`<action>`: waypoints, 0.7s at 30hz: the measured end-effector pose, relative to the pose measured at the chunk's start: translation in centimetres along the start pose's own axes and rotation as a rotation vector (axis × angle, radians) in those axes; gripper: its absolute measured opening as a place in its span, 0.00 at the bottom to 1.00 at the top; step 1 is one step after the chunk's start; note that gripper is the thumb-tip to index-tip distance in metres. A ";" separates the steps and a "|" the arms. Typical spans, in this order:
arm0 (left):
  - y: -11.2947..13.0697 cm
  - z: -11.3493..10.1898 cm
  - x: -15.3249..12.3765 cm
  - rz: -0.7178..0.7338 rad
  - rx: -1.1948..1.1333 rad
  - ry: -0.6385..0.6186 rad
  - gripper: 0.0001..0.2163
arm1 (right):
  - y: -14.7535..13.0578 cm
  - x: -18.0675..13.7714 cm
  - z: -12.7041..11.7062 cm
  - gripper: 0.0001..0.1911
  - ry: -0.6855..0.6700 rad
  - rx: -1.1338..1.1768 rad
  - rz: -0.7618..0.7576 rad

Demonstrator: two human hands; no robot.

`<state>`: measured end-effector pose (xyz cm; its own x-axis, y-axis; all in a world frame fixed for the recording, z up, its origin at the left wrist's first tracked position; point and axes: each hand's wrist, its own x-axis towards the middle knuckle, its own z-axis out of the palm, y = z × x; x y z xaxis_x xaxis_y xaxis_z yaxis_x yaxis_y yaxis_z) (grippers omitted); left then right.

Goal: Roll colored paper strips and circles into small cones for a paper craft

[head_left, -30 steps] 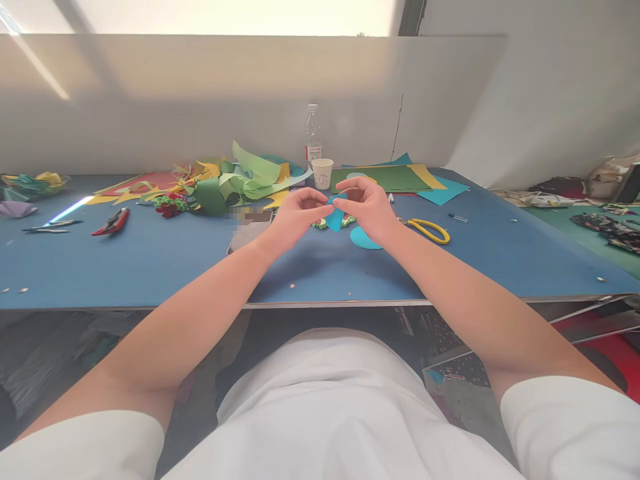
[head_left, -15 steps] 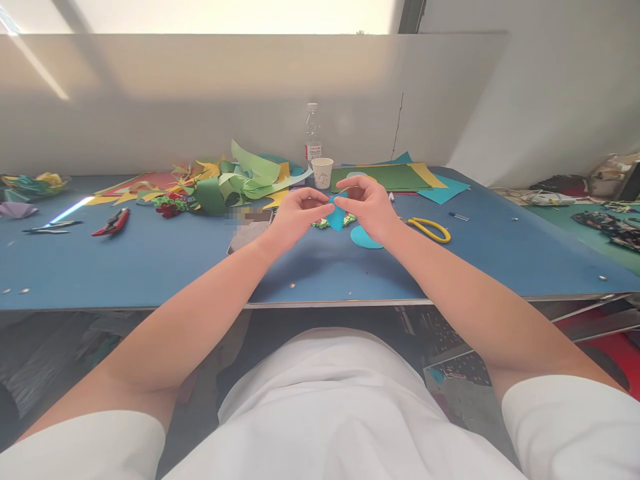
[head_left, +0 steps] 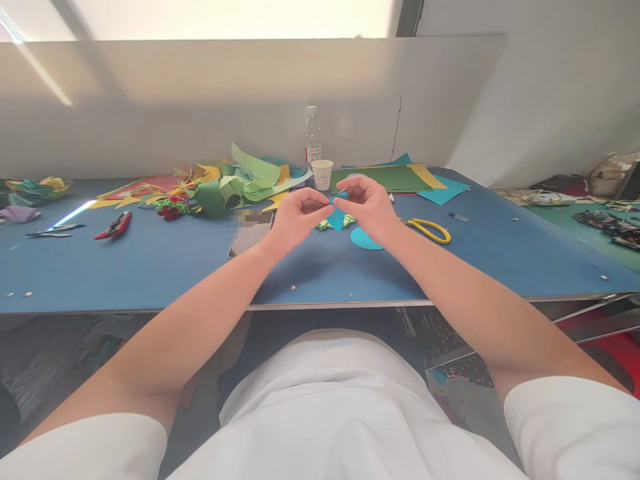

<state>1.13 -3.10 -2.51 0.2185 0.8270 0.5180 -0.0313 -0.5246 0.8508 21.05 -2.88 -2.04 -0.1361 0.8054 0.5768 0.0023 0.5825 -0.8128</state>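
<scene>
Both my hands meet above the middle of the blue table. My left hand and my right hand each pinch a small folded teal paper piece between thumb and fingertips. It hangs point-down between them. Just below my right hand a teal paper circle lies flat on the table. A small green folded piece peeks out under the held paper.
Yellow-handled scissors lie right of my hands. A paper cup and a water bottle stand behind. Green and yellow paper scraps pile at the back left, stacked coloured sheets at the back right. A red cutter lies far left.
Almost nothing differs: both hands keep their pinch on the teal paper in the same place. The view has shifted down slightly.
</scene>
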 end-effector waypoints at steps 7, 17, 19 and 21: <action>0.0 0.0 0.0 0.022 0.015 -0.009 0.11 | 0.5 0.0 -0.1 0.21 0.025 -0.021 -0.013; -0.2 -0.1 0.1 0.034 0.020 -0.029 0.10 | -0.2 0.0 0.1 0.22 0.039 -0.001 0.007; -0.2 -0.1 0.1 0.036 0.025 -0.033 0.10 | -0.2 0.0 0.1 0.22 0.036 -0.004 0.004; -0.3 -0.1 0.1 0.041 0.031 -0.033 0.10 | -0.1 0.0 0.1 0.23 0.032 -0.004 0.000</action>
<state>1.03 -2.84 -2.67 0.2495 0.7980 0.5485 -0.0111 -0.5640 0.8257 20.96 -2.88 -1.98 -0.1041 0.8085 0.5792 0.0059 0.5828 -0.8126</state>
